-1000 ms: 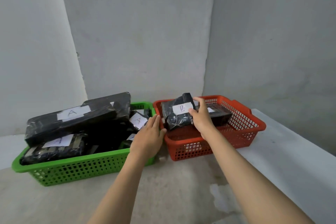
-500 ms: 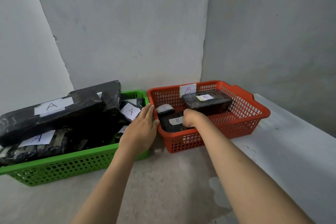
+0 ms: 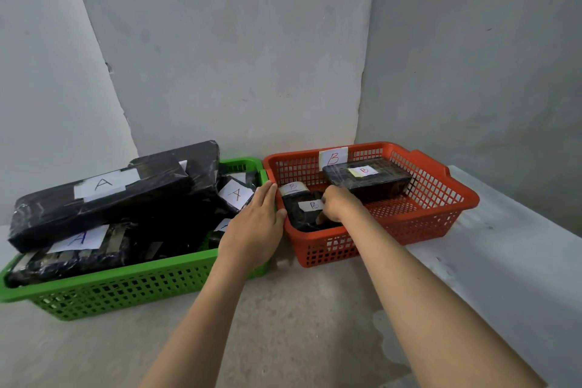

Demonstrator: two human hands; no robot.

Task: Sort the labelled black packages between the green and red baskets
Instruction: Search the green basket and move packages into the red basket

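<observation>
Since a second ago the small black plastic-wrapped package labelled B [image 3: 307,213] has come down from above the rim and now sits on the floor of the red plastic lattice basket [image 3: 441,208], front-left corner, beside another small B package [image 3: 294,190]. My right hand [image 3: 338,206] curls over its near edge; I cannot tell whether that grip has let go. Left hand [image 3: 256,225] lies flat, fingers straight, on the right end of the green plastic lattice basket [image 3: 126,287], holding nothing. I judge this drop nearly done; release comes next. A-labelled packages [image 3: 97,198] fill the green one.
</observation>
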